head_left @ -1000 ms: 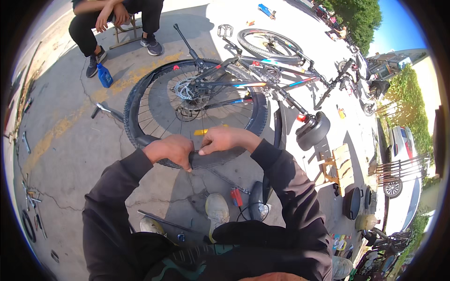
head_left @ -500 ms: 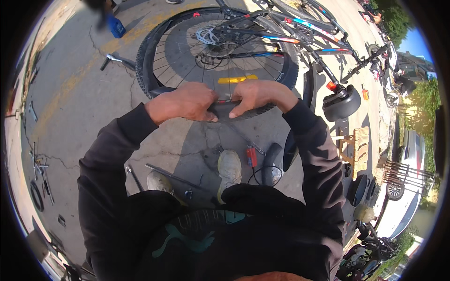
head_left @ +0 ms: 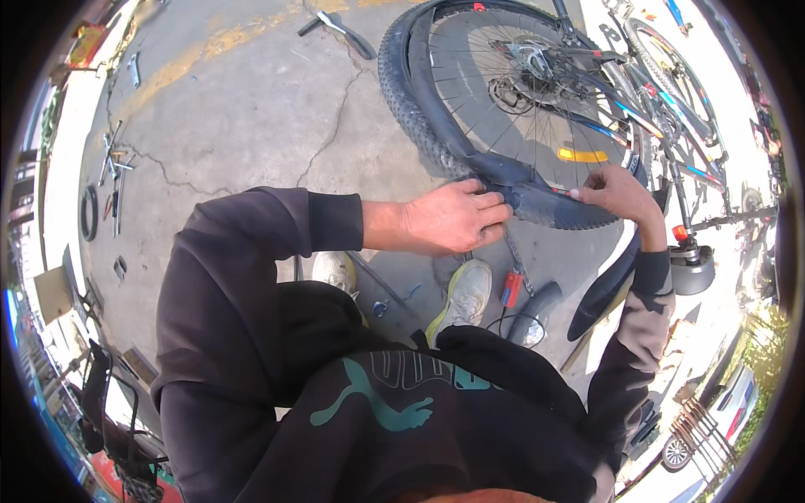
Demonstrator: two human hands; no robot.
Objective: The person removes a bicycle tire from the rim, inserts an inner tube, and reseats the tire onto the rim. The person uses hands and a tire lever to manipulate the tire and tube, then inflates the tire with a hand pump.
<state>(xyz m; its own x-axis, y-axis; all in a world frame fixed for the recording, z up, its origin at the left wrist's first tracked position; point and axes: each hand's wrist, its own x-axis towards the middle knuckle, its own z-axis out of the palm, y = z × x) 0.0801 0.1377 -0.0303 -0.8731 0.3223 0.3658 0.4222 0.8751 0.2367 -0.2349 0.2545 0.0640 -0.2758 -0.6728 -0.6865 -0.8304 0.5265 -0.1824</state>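
My left hand has curled fingers gripping the lower edge of the knobby bicycle tyre. My right hand pinches the tyre beside the rim, a short distance to the right. A black, deflated-looking inner tube lies along the rim and partly out of the tyre. The spoked wheel has a disc rotor and a yellow reflector, and the bike frame lies over it. My light trainers are below my hands on the concrete.
Wrenches, a black ring and a long-handled tool lie at left. Below the wheel are a red-handled tool and a dark cylinder. A second bike wheel lies at upper right; a white car stands at lower right.
The view has swung left, so the wheel appears further right and the seated person is out of sight. My left hand has shifted on the tyre and now shows its back.
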